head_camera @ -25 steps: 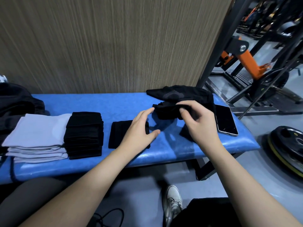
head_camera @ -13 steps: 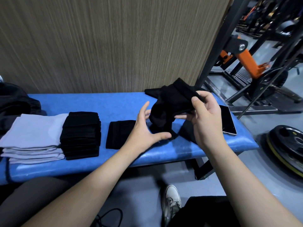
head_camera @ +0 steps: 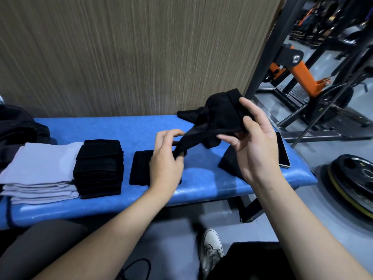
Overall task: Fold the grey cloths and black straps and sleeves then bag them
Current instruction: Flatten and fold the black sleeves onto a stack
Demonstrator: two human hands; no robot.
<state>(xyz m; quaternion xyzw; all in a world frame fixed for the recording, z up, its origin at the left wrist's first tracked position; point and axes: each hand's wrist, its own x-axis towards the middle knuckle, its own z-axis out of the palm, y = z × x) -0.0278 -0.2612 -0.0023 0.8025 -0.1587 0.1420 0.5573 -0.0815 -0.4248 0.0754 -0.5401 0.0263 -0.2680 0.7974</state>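
Observation:
A crumpled black sleeve (head_camera: 220, 116) hangs in the air above the blue bench (head_camera: 125, 130). My right hand (head_camera: 254, 138) grips its upper end, and my left hand (head_camera: 167, 158) pinches its lower end. Under my left hand lies one folded black piece (head_camera: 141, 168). To the left stands a stack of folded black straps (head_camera: 100, 166), and beside it a stack of folded grey cloths (head_camera: 40, 172). Another black piece (head_camera: 230, 164) lies on the bench under my right hand. More black fabric (head_camera: 187, 116) rests behind the held sleeve.
A phone (head_camera: 283, 152) lies at the bench's right end. A black bag (head_camera: 18, 128) sits at the far left. A weight plate (head_camera: 353, 182) rests on the floor at right, with gym machines (head_camera: 302, 73) behind. My shoe (head_camera: 211, 251) is below the bench.
My right hand has lifted the black sleeve off the bench pile. My left hand has come up from the folded piece and taken hold of the sleeve's lower end.

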